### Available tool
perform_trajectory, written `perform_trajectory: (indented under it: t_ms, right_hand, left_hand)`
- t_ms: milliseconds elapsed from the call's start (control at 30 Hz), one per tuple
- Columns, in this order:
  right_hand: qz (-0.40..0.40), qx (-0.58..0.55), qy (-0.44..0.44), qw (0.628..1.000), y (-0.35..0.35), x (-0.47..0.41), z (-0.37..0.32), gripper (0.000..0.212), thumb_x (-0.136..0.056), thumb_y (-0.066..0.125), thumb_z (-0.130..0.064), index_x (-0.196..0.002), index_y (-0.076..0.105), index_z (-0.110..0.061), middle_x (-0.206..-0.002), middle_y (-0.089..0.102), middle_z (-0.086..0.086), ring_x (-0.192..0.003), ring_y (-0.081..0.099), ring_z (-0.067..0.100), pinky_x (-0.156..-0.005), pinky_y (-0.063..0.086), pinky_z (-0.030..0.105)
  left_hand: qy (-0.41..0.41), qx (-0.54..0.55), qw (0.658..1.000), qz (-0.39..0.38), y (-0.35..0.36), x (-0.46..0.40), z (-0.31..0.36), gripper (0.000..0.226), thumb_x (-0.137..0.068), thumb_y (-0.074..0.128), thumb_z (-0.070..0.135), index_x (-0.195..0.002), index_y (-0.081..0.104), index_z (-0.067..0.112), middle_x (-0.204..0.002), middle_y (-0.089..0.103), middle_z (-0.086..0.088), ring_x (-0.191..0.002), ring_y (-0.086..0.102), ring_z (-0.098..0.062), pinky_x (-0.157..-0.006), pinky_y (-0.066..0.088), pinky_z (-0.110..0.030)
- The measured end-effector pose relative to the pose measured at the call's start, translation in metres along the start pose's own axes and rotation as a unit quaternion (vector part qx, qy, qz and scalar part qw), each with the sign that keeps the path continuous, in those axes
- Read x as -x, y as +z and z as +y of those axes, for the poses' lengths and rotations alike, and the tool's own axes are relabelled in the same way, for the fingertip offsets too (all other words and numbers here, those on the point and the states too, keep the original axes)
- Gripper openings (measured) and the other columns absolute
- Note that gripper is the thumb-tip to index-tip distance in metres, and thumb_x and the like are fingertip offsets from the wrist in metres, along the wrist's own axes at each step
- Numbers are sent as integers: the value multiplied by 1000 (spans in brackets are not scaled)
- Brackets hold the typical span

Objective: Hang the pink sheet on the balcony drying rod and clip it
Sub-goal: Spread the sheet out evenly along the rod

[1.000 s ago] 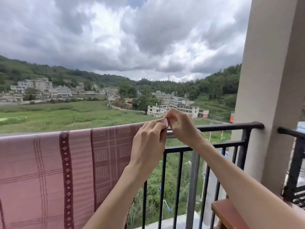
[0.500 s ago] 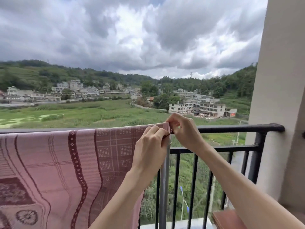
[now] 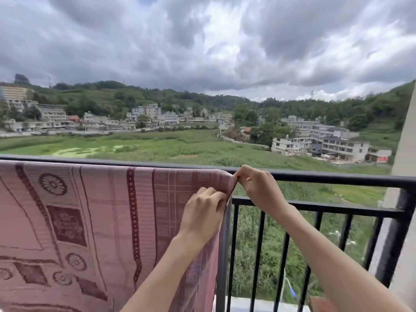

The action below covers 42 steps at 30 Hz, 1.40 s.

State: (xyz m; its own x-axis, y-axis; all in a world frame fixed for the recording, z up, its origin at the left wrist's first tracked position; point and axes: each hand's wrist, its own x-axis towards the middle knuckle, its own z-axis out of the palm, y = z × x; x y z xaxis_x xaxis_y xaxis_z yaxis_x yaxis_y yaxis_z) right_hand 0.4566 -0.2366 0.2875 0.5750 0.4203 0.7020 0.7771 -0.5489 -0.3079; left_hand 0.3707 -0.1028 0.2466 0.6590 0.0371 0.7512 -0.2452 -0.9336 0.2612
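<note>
Draped over the top rail [image 3: 326, 177] of the black balcony railing, the pink sheet [image 3: 94, 221] hangs down on the near side, its woven dark-red borders, squares and flower medallions facing the camera. It covers the left stretch of the railing, and its right edge falls just past a grey upright post [image 3: 222, 255] among the black bars.

At that right edge, both hands work the cloth. The right hand [image 3: 258, 190] is up at the rail, thumb and forefinger pinching the sheet's top corner where it folds over the rail. The left hand [image 3: 203, 212] sits a little lower, just beside the other, its fingers curled and gripping the sheet's vertical edge. Whether a clip is held in either pinch is hard to say; the fingertips hide that spot.

To the right of the hands the rail runs bare to a black corner post [image 3: 400, 221], which stands against a pale wall [image 3: 405, 143] at the frame's right edge. A second, lower rail [image 3: 326, 207] crosses the bars beneath.

Beyond the railing lie a green field [image 3: 168, 145], clusters of pale multi-storey buildings [image 3: 326, 145], wooded hills [image 3: 292, 109], and a heavy grey, cloud-filled sky [image 3: 202, 41].
</note>
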Motion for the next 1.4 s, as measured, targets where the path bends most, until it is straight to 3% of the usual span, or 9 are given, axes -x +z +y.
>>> perform_trajectory:
  t_ms: [133, 333, 467, 567, 667, 767, 867, 1200, 1400]
  right_hand:
    - [-13, -13, 11, 1000, -6, -7, -11, 24, -90, 48, -4, -102, 66, -14, -100, 71, 7, -74, 61, 13, -76, 52, 37]
    - [-28, 68, -114, 991, 17, 6, -50, 35, -92, 49, -25, -126, 54, -17, -129, 58, 4, -119, 51, 22, -102, 41, 42]
    - [-71, 115, -186, 973, 53, -1, -97, 55, -90, 42, -45, -139, 38, -21, -142, 45, 8, -129, 44, 25, -110, 24, 43]
    - [-96, 80, -215, 969, 87, -12, -151, 60, -93, 44, -44, -146, 24, -25, -152, 27, 7, -140, 27, 23, -115, 10, 41]
    - [-116, 37, -258, 958, 127, -22, -220, 65, -94, 42, -45, -147, 9, -29, -156, 15, 4, -144, 14, 20, -116, -1, 37]
    - [-114, 4, -307, 945, 171, -27, -298, 65, -93, 42, -45, -147, 10, -29, -155, 17, 5, -143, 15, 21, -118, 3, 40]
    - [-113, -35, -336, 934, 219, -32, -382, 64, -92, 36, -50, -147, 7, -32, -156, 13, 2, -144, 11, 19, -118, 7, 44]
    - [-138, -133, -370, 909, 366, -60, -599, 64, -94, 39, -47, -147, 4, -34, -157, 9, -2, -145, 6, 16, -118, 0, 39]
    - [-161, -153, -379, 898, 463, -81, -679, 64, -94, 39, -48, -147, 6, -33, -157, 12, -1, -145, 6, 17, -118, 0, 40]
  left_hand:
    - [-8, 10, 1000, 0, -4, 5, -7, 24, -92, 51, 17, -111, 65, 15, -108, 64, 1, -103, 54, -15, -87, 47, -29]
    - [1, -32, 999, 20, -39, 24, -35, 31, -90, 55, 21, -120, 58, 17, -117, 59, 2, -110, 54, -14, -98, 41, -31]
    - [-73, -103, 992, 18, -97, 51, -85, 46, -93, 42, 38, -137, 38, 24, -141, 40, 1, -131, 35, -17, -109, 29, -38]
    - [-125, -170, 977, 20, -152, 77, -131, 60, -88, 23, 52, -141, 30, 24, -147, 31, -3, -138, 25, -19, -114, 23, -45]
    - [-188, -213, 958, 34, -212, 111, -171, 61, -89, 24, 53, -144, 23, 27, -152, 22, 0, -142, 13, -17, -117, 11, -42]
    - [-243, -250, 937, 28, -273, 154, -215, 59, -91, 27, 51, -145, 8, 33, -156, 6, 6, -143, -5, -11, -117, -2, -35]
    - [-270, -285, 919, 31, -335, 198, -265, 66, -83, 11, 62, -144, 3, 37, -155, 1, 10, -138, -13, -3, -116, -5, -34]
    - [-349, -343, 872, 24, -500, 281, -417, 61, -89, 21, 52, -146, 10, 33, -157, 6, 4, -144, -5, -14, -118, 3, -40]
    - [-380, -351, 856, 15, -529, 318, -508, 74, -76, 2, 62, -145, 8, 37, -156, 4, 7, -143, -9, -9, -118, -2, -37]
